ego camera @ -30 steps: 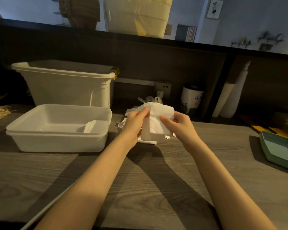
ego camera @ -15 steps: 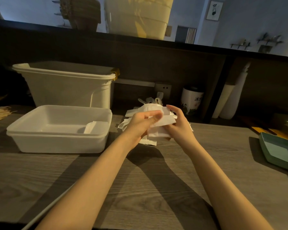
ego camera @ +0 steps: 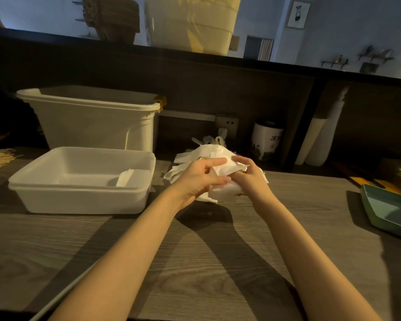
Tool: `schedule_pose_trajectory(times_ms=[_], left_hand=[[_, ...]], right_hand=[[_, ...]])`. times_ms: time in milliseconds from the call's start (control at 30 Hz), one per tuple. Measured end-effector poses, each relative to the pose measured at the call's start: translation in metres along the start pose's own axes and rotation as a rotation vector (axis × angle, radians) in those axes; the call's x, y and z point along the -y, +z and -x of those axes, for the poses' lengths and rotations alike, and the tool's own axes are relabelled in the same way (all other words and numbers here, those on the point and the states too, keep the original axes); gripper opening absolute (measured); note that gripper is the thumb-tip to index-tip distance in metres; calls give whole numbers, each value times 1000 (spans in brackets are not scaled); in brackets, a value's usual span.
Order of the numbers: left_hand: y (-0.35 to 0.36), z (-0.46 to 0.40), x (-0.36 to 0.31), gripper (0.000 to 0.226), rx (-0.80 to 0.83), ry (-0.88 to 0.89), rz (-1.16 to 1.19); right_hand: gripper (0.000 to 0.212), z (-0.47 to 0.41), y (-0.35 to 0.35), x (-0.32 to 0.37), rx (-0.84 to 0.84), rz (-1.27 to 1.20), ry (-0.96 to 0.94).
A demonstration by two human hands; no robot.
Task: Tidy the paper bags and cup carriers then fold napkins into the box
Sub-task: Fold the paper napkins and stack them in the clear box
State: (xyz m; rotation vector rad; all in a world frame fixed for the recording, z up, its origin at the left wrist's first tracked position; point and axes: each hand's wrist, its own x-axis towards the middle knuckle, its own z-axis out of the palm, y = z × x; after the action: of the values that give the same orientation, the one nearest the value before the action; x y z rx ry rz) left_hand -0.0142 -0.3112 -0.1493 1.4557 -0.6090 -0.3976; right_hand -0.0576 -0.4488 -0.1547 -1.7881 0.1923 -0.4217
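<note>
White paper napkin (ego camera: 225, 189): held above grey wood counter (ego camera: 195, 262) w/ both your hands, left hand (ego camera: 198, 179) & right hand (ego camera: 250, 179) fingers curled round it; shallow white plastic box (ego camera: 79, 198) just left.

Napkin in grip (ego camera: 222, 179): white, creased, pinched between both hands.
Napkin pile (ego camera: 204, 154): white, loose, just behind grip.
Box (ego camera: 79, 200): white, open, left of grip; one folded napkin (ego camera: 124, 177) inside.
</note>
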Motion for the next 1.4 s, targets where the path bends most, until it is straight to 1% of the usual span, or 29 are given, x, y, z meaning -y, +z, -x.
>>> schedule_pose_trajectory(times_ms=[67,133,200,300,400,467,533,633,733,833,933,967,1000,1100,1167,1233,1300,1400], left_hand=[[1,0,1,56,18,2,-33],[1,-1,2,52,-25,0,-113],[1,-4,5,48,-98,-1,-232],[-1,-5,6,47,-125,-7,-295],[-1,-5,4,59,-84,18,-265],[-2,-6,3,73,-75,28,-199],[-2,-6,2,80,-82,45,-154],[-3,-5,-1,69,-88,75,-115],[-9,-4,-3,55,-152,97,-48],[-15,-4,-3,44,-266,76,-52],[-20,-5,-4,34,-383,-7,62],[-21,-6,-4,29,-417,-18,87],[-22,-6,-4,25,-449,-15,82],[-22,-6,-3,22,-518,33,-29],[-21,-6,-1,23,-542,59,-93],[-19,-7,-1,24,-552,59,-130],[-19,-7,-2,24,-549,51,-141],[-18,-5,-3,21,-518,68,-106]], right_hand=[[42,-2,0,-2,-6,16,27],[49,-3,1,-2,-10,89,17],[50,-2,1,-2,0,150,-53],[41,0,0,-3,-38,164,-179],[28,-4,-4,-5,-154,115,-153],[23,-6,-6,-7,-173,68,-116],[25,-8,-4,-9,-170,59,-102],[28,-10,-4,-8,-231,48,-106],[27,-15,-9,-10,-321,74,-124],[25,-17,-15,-20,-347,263,-145],[25,-17,-15,-31,-338,531,-190],[28,-17,-15,-33,-345,574,-194],[33,-18,-15,-35,-355,584,-185],[42,-22,-16,-38,-365,546,-124],[45,-23,-14,-41,-345,444,-72],[42,-24,-11,-41,-329,370,-33],[35,-26,-8,-42,-335,376,-36],[24,-30,-8,-40,-410,356,-58]])
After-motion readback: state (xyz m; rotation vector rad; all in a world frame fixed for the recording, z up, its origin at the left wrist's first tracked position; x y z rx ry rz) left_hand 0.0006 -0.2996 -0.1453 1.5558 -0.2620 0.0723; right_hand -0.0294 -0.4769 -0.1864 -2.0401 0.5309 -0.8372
